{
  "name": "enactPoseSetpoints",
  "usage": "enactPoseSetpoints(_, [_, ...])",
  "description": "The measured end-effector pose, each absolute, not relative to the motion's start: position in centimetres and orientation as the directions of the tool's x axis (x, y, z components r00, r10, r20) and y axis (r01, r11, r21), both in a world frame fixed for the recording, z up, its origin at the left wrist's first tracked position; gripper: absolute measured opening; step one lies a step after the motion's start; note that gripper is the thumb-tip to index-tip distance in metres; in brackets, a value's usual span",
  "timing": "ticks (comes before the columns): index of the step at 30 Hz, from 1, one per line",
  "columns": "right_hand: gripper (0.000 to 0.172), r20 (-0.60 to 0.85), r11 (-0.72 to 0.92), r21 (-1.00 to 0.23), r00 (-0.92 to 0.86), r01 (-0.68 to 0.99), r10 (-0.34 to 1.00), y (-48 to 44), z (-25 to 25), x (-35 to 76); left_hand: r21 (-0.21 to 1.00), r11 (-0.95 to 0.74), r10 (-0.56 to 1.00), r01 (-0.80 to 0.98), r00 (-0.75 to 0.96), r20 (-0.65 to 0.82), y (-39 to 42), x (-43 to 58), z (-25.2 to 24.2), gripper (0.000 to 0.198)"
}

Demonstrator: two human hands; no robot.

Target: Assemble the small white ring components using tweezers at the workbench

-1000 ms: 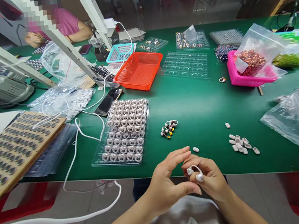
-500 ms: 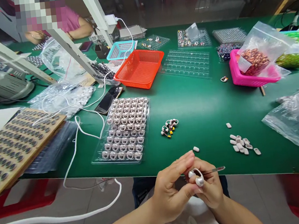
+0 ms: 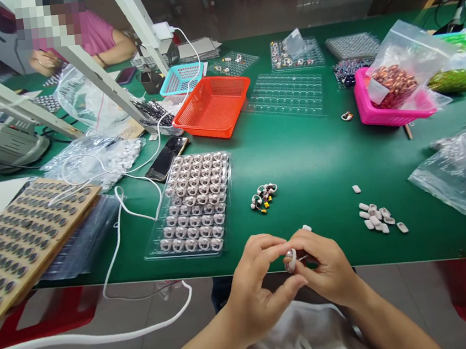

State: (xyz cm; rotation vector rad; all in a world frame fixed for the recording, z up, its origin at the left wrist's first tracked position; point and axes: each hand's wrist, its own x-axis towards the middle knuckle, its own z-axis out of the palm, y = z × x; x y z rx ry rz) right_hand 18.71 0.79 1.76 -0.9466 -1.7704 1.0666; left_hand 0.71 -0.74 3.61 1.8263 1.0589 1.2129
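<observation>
A small white C-shaped ear-clip earphone [image 3: 292,259] is between my two hands, just in front of the table edge. My left hand [image 3: 258,283] steadies it with the fingertips, while its thumb stands a little apart below. On the other side, the bent fingers of my right hand [image 3: 326,262] close on the earphone and a thin tool [image 3: 303,257], mostly hidden by the fingers. One white cap [image 3: 307,228] lies just behind my right hand. Several more white caps [image 3: 374,219] lie in a loose pile to the right. Beyond my hands is a cluster of earphone parts [image 3: 265,196] with yellow bits.
Left of my hands sits a clear tray [image 3: 195,206] full of earphone shells. Farther back are a phone [image 3: 168,158], an orange basket [image 3: 213,110], an unfilled clear tray [image 3: 289,95] and a pink basket [image 3: 393,116]. A white cable [image 3: 116,253] hangs over the edge. Someone [image 3: 105,46] works opposite.
The earphone has turned and now shows edge-on, slightly farther left and higher. My right hand has rolled over, back upward, and the tool's tip no longer sticks out to the right.
</observation>
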Motion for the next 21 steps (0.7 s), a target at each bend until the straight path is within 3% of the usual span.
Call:
enactPoseSetpoints(3, [0.012,0.344,0.453,-0.851,-0.369,0.265,0.863,0.83,1.66,18.80,0.850,-0.419,0.907,0.320,0.190,0.376,-0.67,0.72,4.17,0.019])
enactPoseSetpoints(5, [0.021,0.423,0.530,-0.781,-0.344,0.331,0.838,0.84,1.63,18.80,0.896,-0.329,0.941,0.298,0.181,0.286,-0.70,0.68,4.36,0.012])
enactPoseSetpoints(7, [0.029,0.500,0.592,-0.703,-0.318,0.394,0.806,0.84,1.74,18.79,0.964,-0.139,0.983,0.229,0.151,0.106,-0.71,0.60,4.32,0.005])
enactPoseSetpoints(9, [0.035,0.558,0.633,-0.648,-0.301,0.424,0.773,0.81,1.94,18.77,0.989,0.125,0.980,0.079,0.143,-0.135,-0.64,0.53,4.06,0.010])
enactPoseSetpoints(11, [0.039,0.591,0.662,-0.631,-0.304,0.404,0.748,0.75,2.11,18.70,0.919,0.370,0.918,-0.138,0.207,-0.339,-0.47,0.54,3.71,0.021])
enactPoseSetpoints(14, [0.039,0.599,0.678,-0.647,-0.319,0.348,0.735,0.59,2.13,18.44,0.719,0.588,0.806,-0.371,0.345,-0.481,-0.15,0.70,3.39,0.028])
enactPoseSetpoints(17, [0.033,0.575,0.655,-0.672,-0.314,0.346,0.755,0.35,1.95,18.12,0.606,0.663,0.749,-0.440,0.399,-0.529,0.03,0.82,3.43,0.026])
enactPoseSetpoints(21, [0.029,0.562,0.645,-0.677,-0.317,0.354,0.764,0.14,1.84,17.81,0.562,0.695,0.719,-0.448,0.436,-0.542,-0.04,0.63,3.46,0.022])
